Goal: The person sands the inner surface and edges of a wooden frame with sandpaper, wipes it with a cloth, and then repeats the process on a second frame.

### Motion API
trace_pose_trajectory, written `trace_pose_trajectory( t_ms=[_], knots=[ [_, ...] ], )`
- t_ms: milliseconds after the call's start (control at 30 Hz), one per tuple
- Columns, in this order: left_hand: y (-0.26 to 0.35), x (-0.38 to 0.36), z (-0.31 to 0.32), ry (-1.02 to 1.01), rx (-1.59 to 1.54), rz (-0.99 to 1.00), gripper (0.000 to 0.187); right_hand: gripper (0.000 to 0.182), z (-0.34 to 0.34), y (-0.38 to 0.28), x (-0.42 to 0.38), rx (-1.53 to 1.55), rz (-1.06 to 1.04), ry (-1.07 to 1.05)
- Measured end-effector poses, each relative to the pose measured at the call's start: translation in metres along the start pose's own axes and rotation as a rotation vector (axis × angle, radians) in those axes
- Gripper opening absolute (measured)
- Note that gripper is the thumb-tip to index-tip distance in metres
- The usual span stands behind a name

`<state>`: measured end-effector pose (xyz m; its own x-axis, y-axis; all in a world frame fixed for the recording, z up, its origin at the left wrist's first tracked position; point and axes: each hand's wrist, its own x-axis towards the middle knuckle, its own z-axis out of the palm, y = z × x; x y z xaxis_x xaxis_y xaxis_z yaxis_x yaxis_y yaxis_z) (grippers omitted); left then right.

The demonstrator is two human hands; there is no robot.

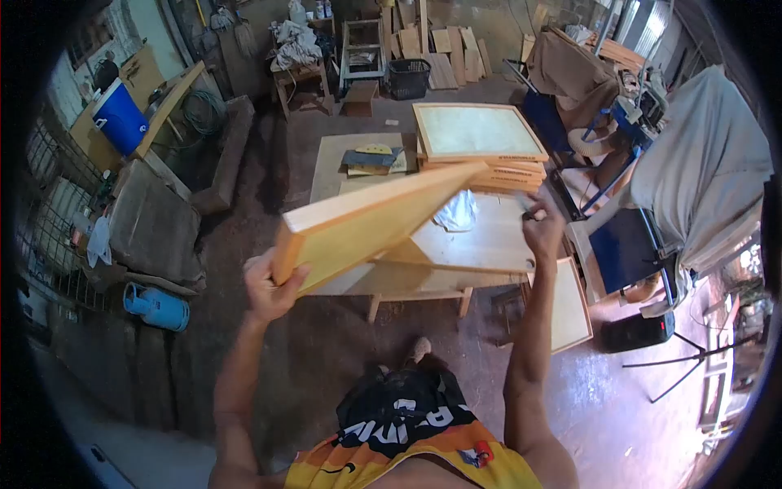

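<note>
My left hand (274, 285) grips the near left corner of a wooden framed panel (366, 236), which is tilted in the air over the worktable (481, 244). My right hand (544, 228) is closed at the table's right edge, apart from the panel; a small thin thing shows at its fingers, too small to tell. A stack of similar framed panels (481, 132) lies at the table's far right. On the table are a crumpled white cloth (456, 212) and, farther left, a sanding block (375, 150) on a dark sheet (371, 160).
Another framed panel (570, 308) leans beside the table's right side. A black speaker (639, 332) and a tripod (702, 355) stand at the right, below draped equipment (692, 155). At the left are a blue gas cylinder (156, 306) and a blue cooler (120, 118).
</note>
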<state>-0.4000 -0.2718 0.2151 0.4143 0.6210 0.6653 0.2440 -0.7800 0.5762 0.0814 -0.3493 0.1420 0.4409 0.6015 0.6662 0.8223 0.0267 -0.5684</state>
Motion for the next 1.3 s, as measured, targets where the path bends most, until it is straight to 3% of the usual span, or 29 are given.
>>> trace_pose_trajectory(
  t_ms=[33,67,133,233,267,300,367,533,600,700,800,900,1000,1100,1200,1300],
  knots=[
    [-0.008,0.008,0.006,-0.032,-0.026,-0.010,0.021,0.017,-0.016,-0.050,0.016,0.062,0.081,0.042],
    [-0.015,0.014,0.016,-0.064,-0.054,-0.023,0.022,0.023,-0.027,-0.089,0.023,0.154,0.028,0.050],
    [-0.014,0.039,0.035,-0.096,-0.104,-0.005,0.023,0.034,-0.036,-0.166,0.031,0.285,-0.196,-0.001],
    [-0.007,0.068,0.048,-0.161,-0.147,-0.005,0.027,0.067,-0.025,-0.227,0.042,0.350,-0.669,-0.280],
    [-0.009,0.079,0.046,-0.211,-0.159,-0.054,0.029,0.065,-0.012,-0.239,0.041,0.273,-0.725,-0.298],
    [-0.009,0.086,0.045,-0.258,-0.175,-0.101,0.031,0.068,-0.003,-0.248,0.039,0.315,-0.700,-0.355],
    [0.002,0.105,0.047,-0.158,-0.227,-0.011,0.037,0.072,0.014,-0.266,0.041,0.391,-0.668,-0.459],
    [-0.018,0.121,0.038,-0.041,-0.209,0.167,0.039,0.066,0.058,-0.304,0.035,0.094,-0.684,-0.313],
    [-0.026,0.128,0.031,-0.045,-0.194,0.148,0.032,0.062,0.080,-0.306,0.039,0.071,-0.673,-0.264],
    [-0.079,0.120,0.016,-0.120,-0.390,-0.049,0.024,0.059,0.115,-0.278,0.041,-0.037,-0.587,-0.280],
    [-0.133,0.109,0.001,-0.078,-0.505,-0.076,0.020,0.059,0.123,-0.200,0.034,-0.048,-0.471,-0.180],
    [-0.168,0.103,-0.003,-0.063,-0.568,-0.098,0.018,0.054,0.093,-0.110,0.018,-0.401,-0.383,-0.096],
    [-0.156,0.119,-0.004,-0.098,-0.560,-0.110,0.020,0.054,0.103,-0.163,0.028,-0.319,-0.408,-0.240],
    [-0.133,0.142,0.004,-0.245,-0.464,0.041,0.024,0.053,0.162,-0.295,0.031,-0.063,-0.686,-0.259],
    [-0.131,0.125,0.049,0.107,0.653,0.409,0.023,0.051,0.166,-0.350,0.049,-0.108,-0.770,-0.144],
    [-0.115,0.162,0.012,-0.268,-0.513,0.059,0.025,0.042,0.148,-0.281,0.037,-0.114,-0.598,0.012]
  ],
)
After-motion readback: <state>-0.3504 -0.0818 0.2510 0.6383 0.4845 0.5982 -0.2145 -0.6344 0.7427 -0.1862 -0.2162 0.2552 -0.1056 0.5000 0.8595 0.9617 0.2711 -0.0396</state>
